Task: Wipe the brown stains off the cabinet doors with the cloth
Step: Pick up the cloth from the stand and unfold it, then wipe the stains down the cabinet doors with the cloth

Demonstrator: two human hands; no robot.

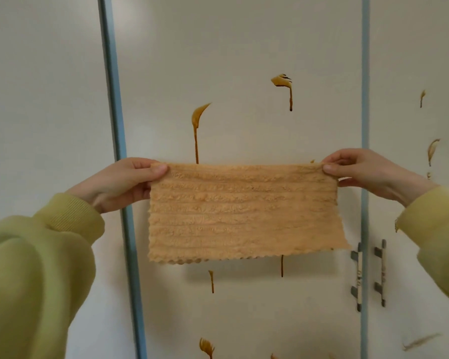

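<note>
The cloth [244, 213] hangs spread before the middle cabinet door [244, 47], each top corner pinched in the grip of the left hand [122, 182] and right hand [368, 172]. The brown stains [198, 117] look untouched; wiping is not begun. Next, I think, the cloth must be bunched and pressed on a stain.

One cloth [244, 213]. Two hands: left hand [125, 182] and right hand [368, 172], each in one yellow-green sleeve, left sleeve [36, 268] and right sleeve [436, 229]. Three cabinet doors: left door [44, 99], middle door [244, 60], right door [415, 47], parted by two blue strips [116, 125]. Two grey handles [380, 273], one either side of the right-hand strip. Brown stains [198, 120]: at least seven on the middle door, some partly hidden or cut off; about five on the right door.
</note>
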